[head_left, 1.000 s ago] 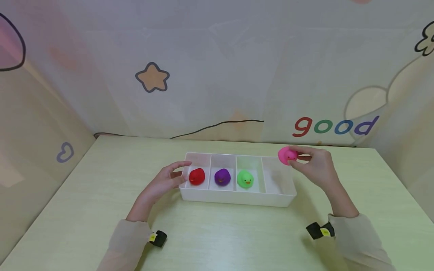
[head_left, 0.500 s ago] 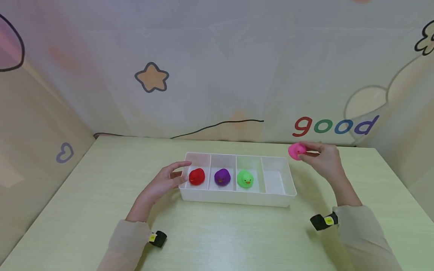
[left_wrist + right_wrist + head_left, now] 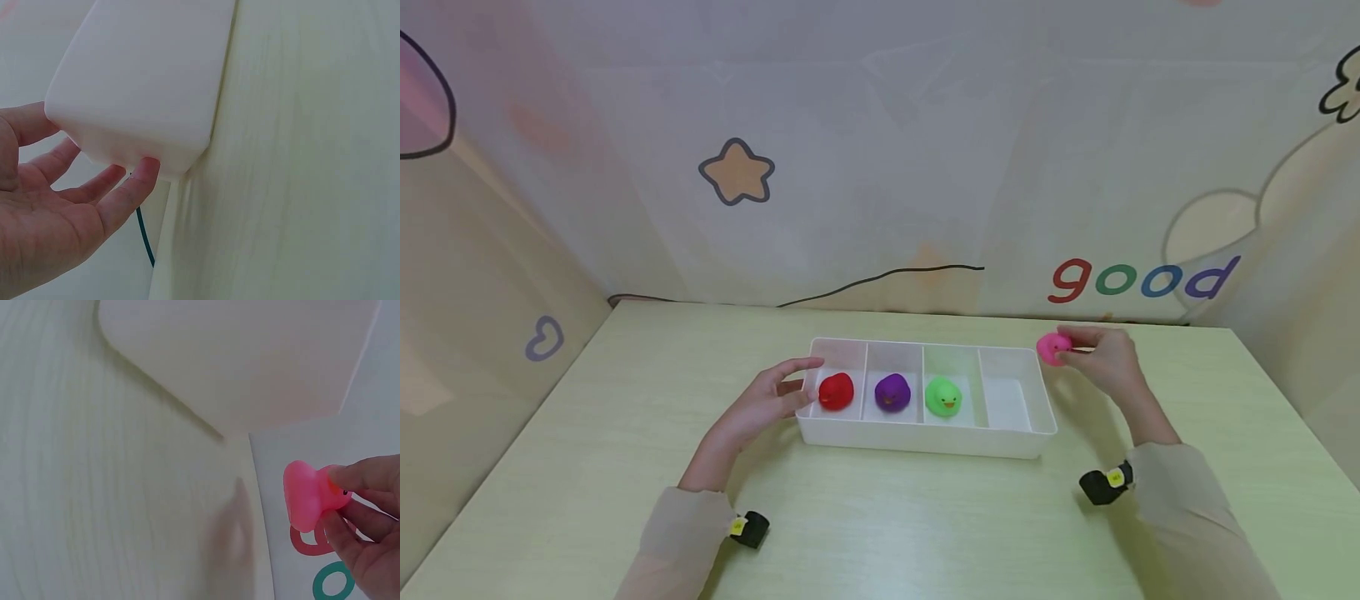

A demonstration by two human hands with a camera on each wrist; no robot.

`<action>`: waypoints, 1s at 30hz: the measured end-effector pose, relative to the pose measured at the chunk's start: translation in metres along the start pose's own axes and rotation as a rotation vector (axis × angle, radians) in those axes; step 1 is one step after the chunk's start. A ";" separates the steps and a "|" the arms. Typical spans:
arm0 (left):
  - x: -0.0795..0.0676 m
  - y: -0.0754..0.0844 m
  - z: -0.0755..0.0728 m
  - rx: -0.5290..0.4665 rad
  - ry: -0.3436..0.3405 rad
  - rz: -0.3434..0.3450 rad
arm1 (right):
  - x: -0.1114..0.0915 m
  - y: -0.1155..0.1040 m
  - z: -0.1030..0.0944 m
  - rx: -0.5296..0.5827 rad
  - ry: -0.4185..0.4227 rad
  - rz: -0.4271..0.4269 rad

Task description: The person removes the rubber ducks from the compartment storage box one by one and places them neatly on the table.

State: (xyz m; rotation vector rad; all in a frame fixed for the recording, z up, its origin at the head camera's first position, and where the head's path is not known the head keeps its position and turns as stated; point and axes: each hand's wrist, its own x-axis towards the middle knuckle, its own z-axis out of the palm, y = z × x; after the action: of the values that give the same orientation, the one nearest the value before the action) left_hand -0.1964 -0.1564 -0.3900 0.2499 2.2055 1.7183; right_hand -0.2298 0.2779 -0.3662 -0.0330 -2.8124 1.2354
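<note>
A white compartment tray (image 3: 917, 436) stands on the table, holding a red toy duck (image 3: 836, 392), a purple one (image 3: 892, 393) and a green one (image 3: 943, 397), each in its own compartment. The rightmost compartment holds nothing. At the tray's left end my left hand (image 3: 767, 402) holds the rim, and several fingers (image 3: 134, 190) touch the outside of the end wall. My right hand (image 3: 1108, 362) pinches a pink toy duck (image 3: 303, 497) between thumb and fingers, raised off the table just beyond the tray's back right corner.
The pale wood table (image 3: 887, 525) runs back to an upright printed sheet (image 3: 865, 167) with a star and the word "good". Similar sheets rise at the left and right sides. Each sleeve cuff has a black device (image 3: 750, 529) with a yellow label.
My right hand first carried the pink duck right and away from above the tray, then brought it slightly lower and nearer. The left hand, the tray and the other ducks stay put.
</note>
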 end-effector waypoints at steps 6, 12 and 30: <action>0.000 0.000 0.000 0.000 0.004 0.003 | 0.005 0.008 0.005 -0.025 -0.035 0.001; 0.000 -0.001 0.000 0.004 0.006 0.003 | 0.007 0.013 0.009 -0.041 -0.053 0.005; 0.000 -0.001 -0.001 -0.006 -0.005 0.013 | 0.014 0.022 0.012 -0.057 -0.094 0.070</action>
State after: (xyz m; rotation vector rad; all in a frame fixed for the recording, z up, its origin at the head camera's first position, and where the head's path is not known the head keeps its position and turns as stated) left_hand -0.1969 -0.1575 -0.3913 0.2669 2.1991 1.7290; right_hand -0.2451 0.2845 -0.3895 -0.0796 -2.9510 1.2007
